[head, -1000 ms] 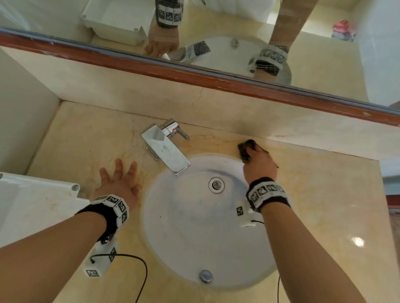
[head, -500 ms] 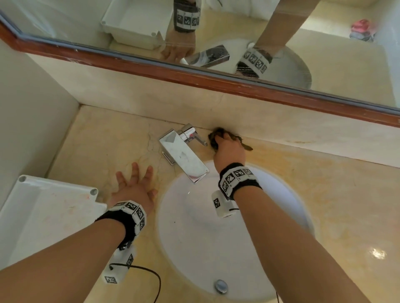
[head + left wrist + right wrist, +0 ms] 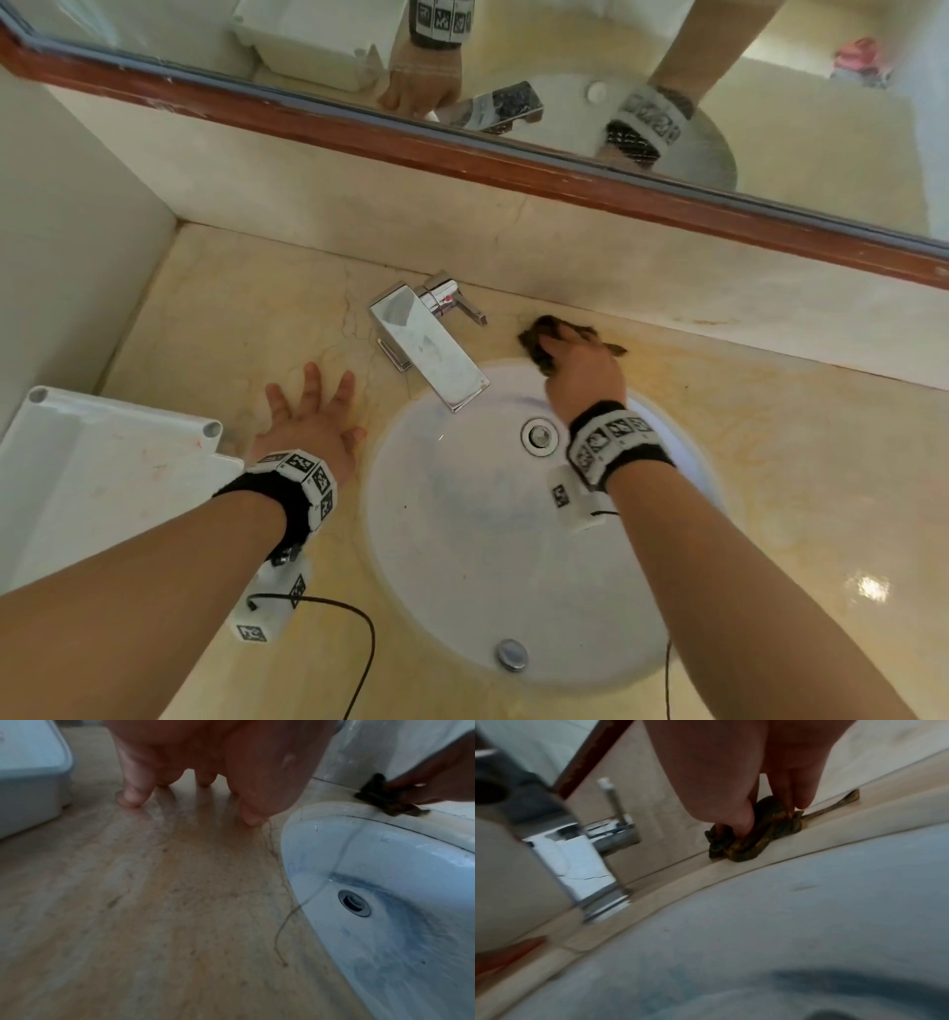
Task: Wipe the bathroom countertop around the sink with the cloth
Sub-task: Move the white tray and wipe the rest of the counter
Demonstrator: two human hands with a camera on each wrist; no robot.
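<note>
Here, the person's right hand (image 3: 577, 367) pinched a small, dark, bunched-up cloth (image 3: 754, 837), thumb and fingers curled into its folds, and pressed it down onto the beige marble countertop (image 3: 246, 308). The cloth sat under the fingertips on the narrow strip of stone between the far rim of the round white sink (image 3: 462, 565) and the backsplash, with one thin tail trailing away to the hand's right. Bunching it small probably let it fit that tight strip. Just to the left of this hand stood the chrome faucet (image 3: 426, 349), its flat spout reaching out over the basin.

The left hand (image 3: 308, 426) lay flat on the counter to the left of the sink, fingers spread and straight, holding nothing. It seemed placed there to brace the body while the other arm reached across the basin. Beside its wrist, further left, stood a white plastic bin (image 3: 92, 473). A mirror (image 3: 770, 128) ran above the backsplash.
</note>
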